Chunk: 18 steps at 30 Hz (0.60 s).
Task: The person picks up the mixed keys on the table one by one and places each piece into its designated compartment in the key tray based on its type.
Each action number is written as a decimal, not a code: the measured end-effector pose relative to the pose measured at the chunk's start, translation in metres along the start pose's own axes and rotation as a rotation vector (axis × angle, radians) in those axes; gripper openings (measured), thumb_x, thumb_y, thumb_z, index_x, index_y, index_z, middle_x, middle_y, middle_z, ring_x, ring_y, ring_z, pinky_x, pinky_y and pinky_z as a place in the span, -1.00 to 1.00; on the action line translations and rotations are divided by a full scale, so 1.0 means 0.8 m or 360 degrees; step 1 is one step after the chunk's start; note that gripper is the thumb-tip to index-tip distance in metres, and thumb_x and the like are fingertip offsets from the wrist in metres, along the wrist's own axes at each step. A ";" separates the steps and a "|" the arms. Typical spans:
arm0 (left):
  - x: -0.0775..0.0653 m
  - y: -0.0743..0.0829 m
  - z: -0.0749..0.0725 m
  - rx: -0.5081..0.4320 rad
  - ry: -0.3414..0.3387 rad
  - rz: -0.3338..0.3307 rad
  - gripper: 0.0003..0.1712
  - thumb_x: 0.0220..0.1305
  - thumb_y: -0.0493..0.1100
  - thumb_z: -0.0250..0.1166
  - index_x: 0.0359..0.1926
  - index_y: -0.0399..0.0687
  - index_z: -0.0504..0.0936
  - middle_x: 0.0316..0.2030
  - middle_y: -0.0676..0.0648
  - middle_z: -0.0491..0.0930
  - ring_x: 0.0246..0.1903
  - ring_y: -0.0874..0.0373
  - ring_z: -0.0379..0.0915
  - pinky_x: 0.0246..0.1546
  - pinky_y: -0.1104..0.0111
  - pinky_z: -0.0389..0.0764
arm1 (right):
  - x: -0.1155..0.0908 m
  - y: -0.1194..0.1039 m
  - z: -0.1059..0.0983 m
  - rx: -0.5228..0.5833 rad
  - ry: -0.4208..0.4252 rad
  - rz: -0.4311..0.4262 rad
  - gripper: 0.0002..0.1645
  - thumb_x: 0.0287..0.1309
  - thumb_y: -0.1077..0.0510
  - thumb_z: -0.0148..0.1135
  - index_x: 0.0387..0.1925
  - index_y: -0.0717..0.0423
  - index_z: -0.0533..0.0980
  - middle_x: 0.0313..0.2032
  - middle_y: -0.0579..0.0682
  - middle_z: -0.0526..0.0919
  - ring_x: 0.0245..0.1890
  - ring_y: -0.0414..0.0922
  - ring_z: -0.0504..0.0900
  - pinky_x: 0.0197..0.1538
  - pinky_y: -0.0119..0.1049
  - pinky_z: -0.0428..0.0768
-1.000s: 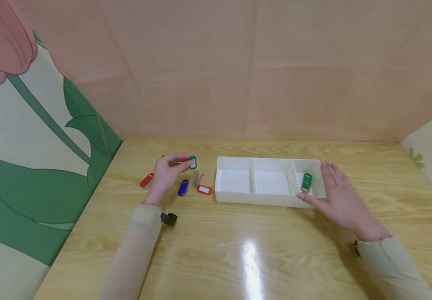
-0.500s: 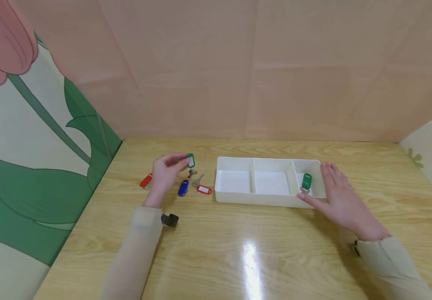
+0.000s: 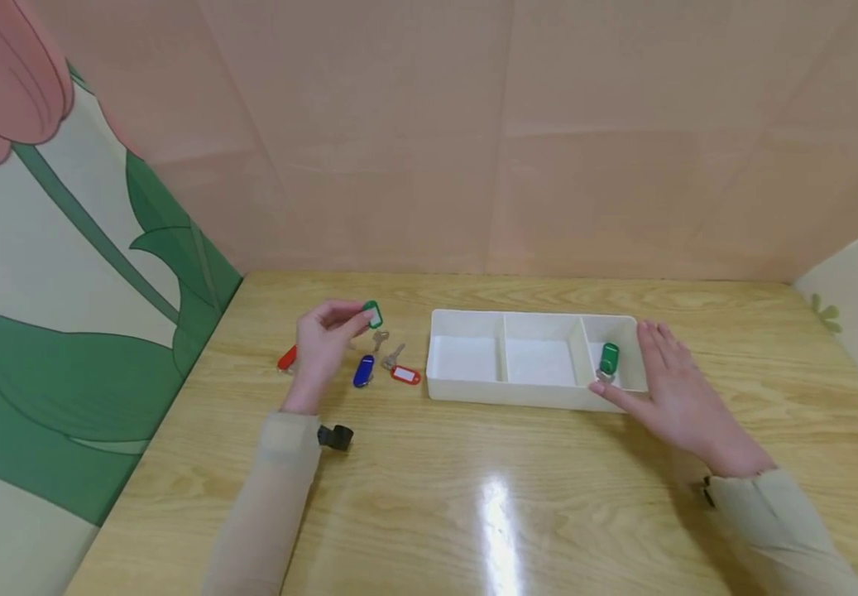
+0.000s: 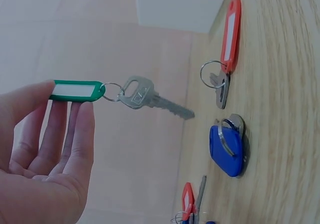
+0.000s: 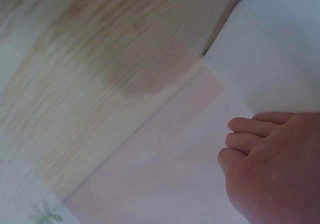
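My left hand point(image 3: 318, 348) pinches a green key tag point(image 4: 75, 90) with a white label. A metal key point(image 4: 137, 92) hangs from the tag's ring, over the loose tags in the head view. My right hand point(image 3: 685, 401) rests against the right end of a white three-compartment tray point(image 3: 510, 394), its fingers straight along the outer wall and its thumb at the front rim. Another green key tag point(image 3: 609, 359) lies in the right compartment. Left of the tray, on the table, are a blue key tag point(image 3: 364, 372) and a red key tag point(image 3: 405, 376) with a key.
Another red tag point(image 3: 287, 358) lies at the left, partly behind my left hand. Small red and blue pieces with metal parts show at the bottom of the left wrist view. The wooden table point(image 3: 414, 497) meets a pink backdrop point(image 3: 429, 165) behind the tray.
My left hand has shifted slightly left and away from me, carrying the green key tag, and its key now hangs apart from the red tag's key. The right hand and tray stay put.
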State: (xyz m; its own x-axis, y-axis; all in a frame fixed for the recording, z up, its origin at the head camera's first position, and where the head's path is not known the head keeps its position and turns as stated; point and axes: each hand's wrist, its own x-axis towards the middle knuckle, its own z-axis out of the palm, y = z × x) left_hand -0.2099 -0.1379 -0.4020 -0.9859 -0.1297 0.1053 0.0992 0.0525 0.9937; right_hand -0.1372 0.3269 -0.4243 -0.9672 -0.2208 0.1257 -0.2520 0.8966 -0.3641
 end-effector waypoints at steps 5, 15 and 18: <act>-0.002 0.004 -0.001 -0.0007 -0.0003 0.0044 -0.75 0.28 -0.24 0.46 -0.07 -0.27 0.69 -0.12 -0.18 0.70 -0.14 0.00 0.68 -0.08 0.31 0.69 | 0.000 0.001 0.000 -0.0001 -0.0007 0.0007 0.36 0.28 -0.37 0.25 0.58 0.31 -0.32 0.54 0.42 -0.24 0.55 0.20 -0.41 0.51 0.09 -0.37; -0.009 0.016 0.002 -0.0024 -0.0008 0.0087 -0.75 0.27 -0.24 0.47 -0.09 -0.27 0.69 -0.14 -0.18 0.71 -0.16 0.01 0.68 -0.09 0.30 0.69 | -0.001 0.001 0.000 -0.0001 -0.0005 0.0004 0.36 0.27 -0.38 0.26 0.57 0.35 -0.28 0.54 0.42 -0.23 0.55 0.20 -0.39 0.51 0.07 -0.39; -0.010 0.019 0.004 -0.0036 -0.0005 0.0107 -0.75 0.27 -0.22 0.48 -0.10 -0.27 0.69 -0.15 -0.17 0.71 -0.16 0.00 0.68 -0.08 0.30 0.69 | -0.001 0.000 0.000 0.0001 -0.0005 0.0000 0.36 0.27 -0.37 0.26 0.57 0.35 -0.28 0.54 0.42 -0.23 0.55 0.21 -0.39 0.51 0.08 -0.37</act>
State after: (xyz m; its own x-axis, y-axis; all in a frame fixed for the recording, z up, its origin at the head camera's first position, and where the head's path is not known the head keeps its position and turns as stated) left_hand -0.2005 -0.1330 -0.3880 -0.9774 -0.1233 0.1717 0.1682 0.0387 0.9850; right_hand -0.1366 0.3271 -0.4241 -0.9673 -0.2220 0.1229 -0.2521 0.8964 -0.3645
